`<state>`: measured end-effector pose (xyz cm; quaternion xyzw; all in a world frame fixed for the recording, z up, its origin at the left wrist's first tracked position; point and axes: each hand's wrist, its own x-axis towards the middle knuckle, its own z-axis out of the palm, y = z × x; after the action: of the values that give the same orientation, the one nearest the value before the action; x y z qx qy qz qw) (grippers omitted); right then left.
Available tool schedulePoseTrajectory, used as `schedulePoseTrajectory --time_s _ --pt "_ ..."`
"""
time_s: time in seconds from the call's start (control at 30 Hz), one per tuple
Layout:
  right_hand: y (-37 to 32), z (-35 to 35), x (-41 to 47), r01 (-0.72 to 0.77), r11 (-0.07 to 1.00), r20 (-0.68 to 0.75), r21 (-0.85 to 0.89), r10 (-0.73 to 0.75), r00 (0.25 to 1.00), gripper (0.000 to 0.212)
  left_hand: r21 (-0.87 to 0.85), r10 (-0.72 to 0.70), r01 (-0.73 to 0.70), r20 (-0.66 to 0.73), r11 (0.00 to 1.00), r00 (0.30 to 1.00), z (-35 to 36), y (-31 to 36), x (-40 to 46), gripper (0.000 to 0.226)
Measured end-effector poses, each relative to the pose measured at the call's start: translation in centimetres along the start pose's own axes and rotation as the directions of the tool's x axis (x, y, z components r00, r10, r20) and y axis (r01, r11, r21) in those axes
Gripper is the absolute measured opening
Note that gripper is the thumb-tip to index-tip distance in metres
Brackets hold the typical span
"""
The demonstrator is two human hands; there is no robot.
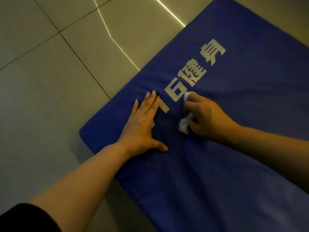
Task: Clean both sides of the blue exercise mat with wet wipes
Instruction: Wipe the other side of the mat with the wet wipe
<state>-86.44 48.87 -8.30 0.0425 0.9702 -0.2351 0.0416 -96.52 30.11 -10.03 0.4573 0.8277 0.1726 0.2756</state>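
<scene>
Under my right hand [206,115], a crumpled white wet wipe [184,125] is bunched against the blue padded exercise mat [234,156]. My fingers are curled round the wipe and grip it, knuckles up; one wad sticks out below my fist on the near side and a smaller white corner shows above it, beside the pale printed lettering [192,77] on the mat's cover. How much of the wipe is folded inside my palm I cannot tell, since my hand hides it.

Just to the left, my left hand [143,124] lies flat on the mat with fingers straight and close together, thumb spread out toward me, holding nothing. Its fingertips reach the lowest stroke of the lettering, and the palm covers a small pale patch I cannot make out. The two hands are near each other but apart, with bare blue fabric between them.

The mat's cover wrinkles around both hands. Its near left corner is rounded and sits on the pale tiled floor [50,81]; its far and right parts run out of the picture. A dark sleeve [25,218] shows at my left upper arm, cut by the lower edge. The lettering is slightly blurred.
</scene>
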Motion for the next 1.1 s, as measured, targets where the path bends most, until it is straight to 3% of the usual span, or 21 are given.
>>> schedulePoseTrajectory --time_s 0.13,0.27,0.4,0.5,0.57,0.67,0.77,0.9,1.1 --pt "0.1 0.5 -1.4 -0.07 0.997 0.013 -0.027 0.07 0.997 0.013 0.02 -0.018 0.018 -0.006 1.0 1.0 0.1 0.1 0.1 0.137" --pt "-0.8 0.3 3.8 -0.063 0.996 -0.114 0.063 0.07 0.991 0.017 0.02 -0.018 0.018 0.001 1.0 1.0 0.0 0.1 0.1 0.138" --pt "-0.6 0.0 2.4 0.04 0.999 -0.088 -0.025 -0.042 0.995 0.03 0.014 -0.007 0.007 -0.006 1.0 1.0 0.0 0.0 0.1 0.136" --pt "0.4 0.4 -2.3 -0.059 0.998 -0.155 -0.023 0.055 0.986 0.014 0.029 -0.005 0.006 -0.015 1.0 1.0 0.2 0.0 0.1 0.136" --pt "0.8 1.1 -3.9 -0.132 0.99 -0.174 -0.042 0.123 0.977 0.024 0.035 -0.01 0.01 -0.014 0.999 1.0 0.3 0.0 0.2 0.137" --pt "0.6 1.6 -1.9 -0.087 0.993 -0.113 -0.076 0.078 0.99 0.05 0.055 -0.027 0.028 -0.009 0.998 1.0 0.3 0.2 0.2 0.137" --pt "-0.4 0.6 2.2 -0.02 0.998 -0.05 -0.065 0.017 0.999 0.043 0.067 -0.015 0.015 -0.005 0.998 1.0 0.1 0.2 0.2 0.138" --pt "0.9 0.5 0.9 0.044 0.986 0.091 -0.162 -0.029 0.995 0.059 0.087 -0.014 0.015 -0.014 0.996 1.0 0.1 0.2 0.1 0.137" --pt "1.4 1.6 -4.9 0.031 0.992 0.086 -0.125 -0.02 0.996 0.058 0.09 -0.019 0.02 -0.015 0.996 1.0 0.2 0.2 0.1 0.137"
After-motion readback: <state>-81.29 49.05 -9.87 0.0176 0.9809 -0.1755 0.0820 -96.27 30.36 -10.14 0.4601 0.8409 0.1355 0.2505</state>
